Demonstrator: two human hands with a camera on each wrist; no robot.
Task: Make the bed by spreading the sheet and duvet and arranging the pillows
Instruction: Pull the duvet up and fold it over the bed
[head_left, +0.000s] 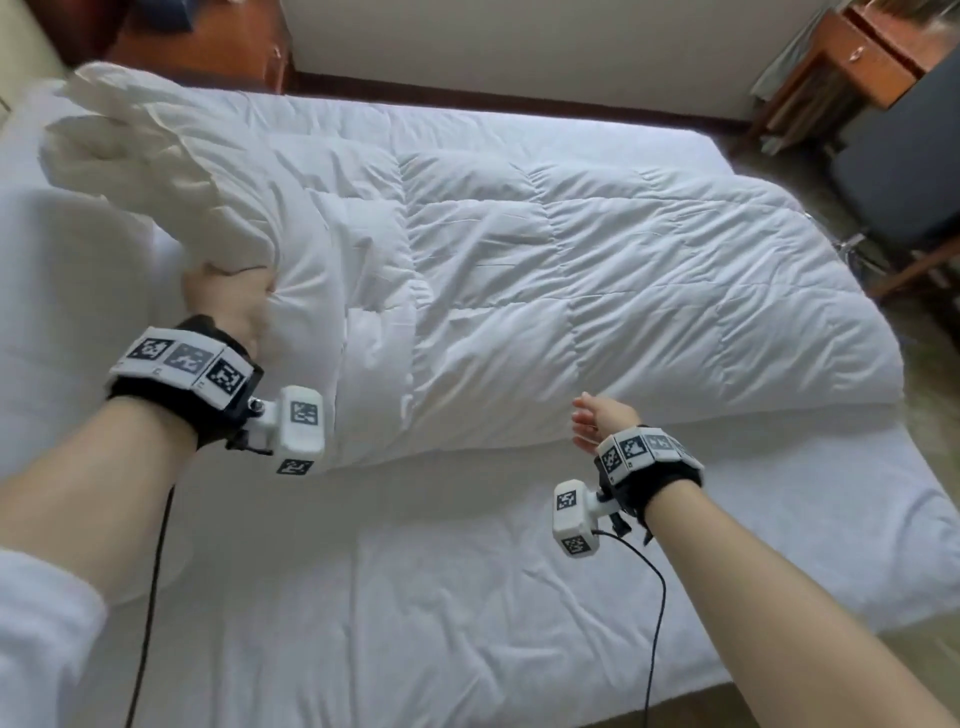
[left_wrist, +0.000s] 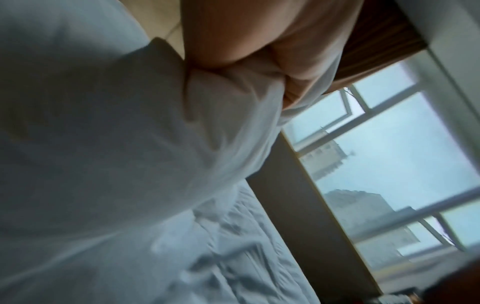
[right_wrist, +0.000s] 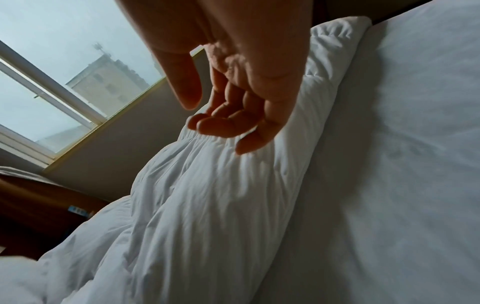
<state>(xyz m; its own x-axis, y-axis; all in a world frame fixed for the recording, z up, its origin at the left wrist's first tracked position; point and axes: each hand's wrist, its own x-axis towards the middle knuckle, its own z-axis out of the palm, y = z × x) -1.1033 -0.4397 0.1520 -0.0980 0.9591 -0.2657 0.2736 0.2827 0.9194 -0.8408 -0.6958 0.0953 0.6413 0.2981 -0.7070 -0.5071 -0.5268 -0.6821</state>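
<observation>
Duvet: We see the puffy white duvet (head_left: 519, 249) lying folded across the far half of the bed, with its near edge in the middle.
Sheet: The white sheet (head_left: 415, 597) is bare on the near half and has soft wrinkles.
Left hand: Our left hand (head_left: 228, 301) has a bunch of the duvet squeezed tight in its fingers, and that end is lifted up.
Right hand: Our right hand (head_left: 597, 423) holds nothing. Its fingers (right_wrist: 223, 125) hang loose, just beside the duvet's near edge.
How to do it well: We think the right hand should grab the near edge too. Then both hands can pull together toward us, so the duvet opens flat and straight.
Watch out: With only one hand pulling, it may come crooked.
</observation>
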